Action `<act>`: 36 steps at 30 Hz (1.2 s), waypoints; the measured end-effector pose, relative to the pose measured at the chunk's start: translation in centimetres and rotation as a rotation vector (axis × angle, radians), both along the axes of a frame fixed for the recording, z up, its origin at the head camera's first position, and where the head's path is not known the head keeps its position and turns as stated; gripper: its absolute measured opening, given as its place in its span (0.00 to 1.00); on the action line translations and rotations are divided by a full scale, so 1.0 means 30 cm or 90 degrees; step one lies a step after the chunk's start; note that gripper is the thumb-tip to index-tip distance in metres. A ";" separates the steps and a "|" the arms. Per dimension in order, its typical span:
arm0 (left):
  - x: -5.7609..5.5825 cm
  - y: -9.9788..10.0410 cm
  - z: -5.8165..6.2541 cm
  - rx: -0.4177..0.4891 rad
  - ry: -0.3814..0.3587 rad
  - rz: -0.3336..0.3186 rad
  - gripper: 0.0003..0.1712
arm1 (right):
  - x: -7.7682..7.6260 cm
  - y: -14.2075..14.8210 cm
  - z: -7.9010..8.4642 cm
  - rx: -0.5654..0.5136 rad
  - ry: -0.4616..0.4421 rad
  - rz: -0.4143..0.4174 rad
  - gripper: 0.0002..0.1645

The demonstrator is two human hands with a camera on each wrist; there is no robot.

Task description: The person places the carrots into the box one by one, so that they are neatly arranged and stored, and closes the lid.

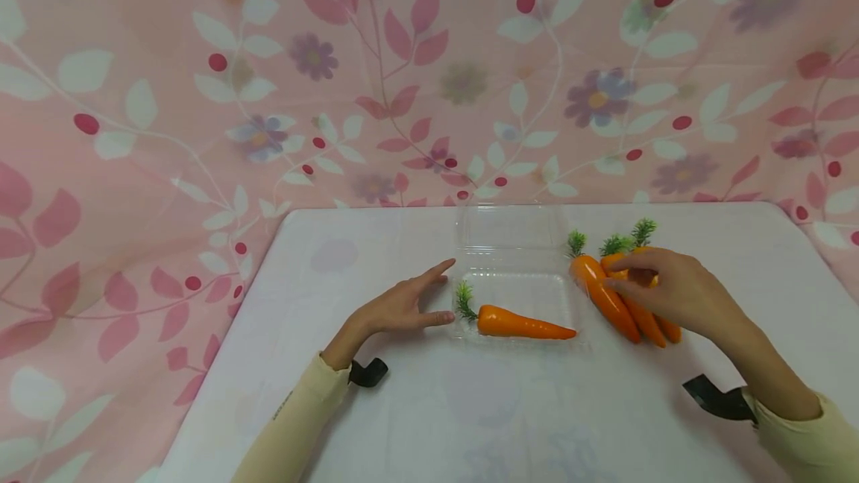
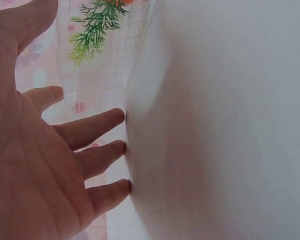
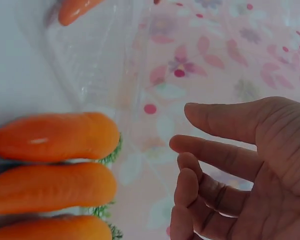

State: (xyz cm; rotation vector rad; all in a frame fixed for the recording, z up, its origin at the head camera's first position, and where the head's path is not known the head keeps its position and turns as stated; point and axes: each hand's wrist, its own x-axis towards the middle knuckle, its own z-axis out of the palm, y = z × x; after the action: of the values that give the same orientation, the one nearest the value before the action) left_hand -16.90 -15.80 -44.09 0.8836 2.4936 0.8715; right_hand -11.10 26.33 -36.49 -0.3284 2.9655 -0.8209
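Head view: right hand (image 1: 678, 289) above three carrots (image 1: 602, 300) beside a box (image 1: 530, 285) containing another carrot (image 1: 517, 323); presumably reaching, it must next lower and grip. Left wrist: left hand (image 2: 45, 155) spread wide, near the box. Right wrist: right hand empty, narrowly parted.

The small dark print (image 1: 282, 405) on the left sleeve (image 1: 295, 427) cannot be read.

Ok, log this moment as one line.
container: one carrot inside | left hand: beside container | right hand: holding nothing, near three carrots outside
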 end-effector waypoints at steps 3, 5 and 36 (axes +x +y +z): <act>0.000 -0.001 -0.001 -0.003 -0.002 0.002 0.54 | 0.000 0.033 -0.004 0.008 0.003 -0.027 0.27; 0.000 -0.001 0.000 -0.001 -0.003 0.002 0.54 | -0.001 0.054 -0.008 0.017 0.004 -0.048 0.29; -0.006 0.005 0.009 -0.029 -0.003 0.000 0.55 | -0.026 0.233 -0.144 0.076 -0.038 -0.151 0.42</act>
State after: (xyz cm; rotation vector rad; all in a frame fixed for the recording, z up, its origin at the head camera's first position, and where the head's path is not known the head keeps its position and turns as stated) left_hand -17.06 -15.65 -43.81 0.8647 2.4992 0.8123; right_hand -11.89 33.33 -40.82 0.0533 3.0169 -0.6550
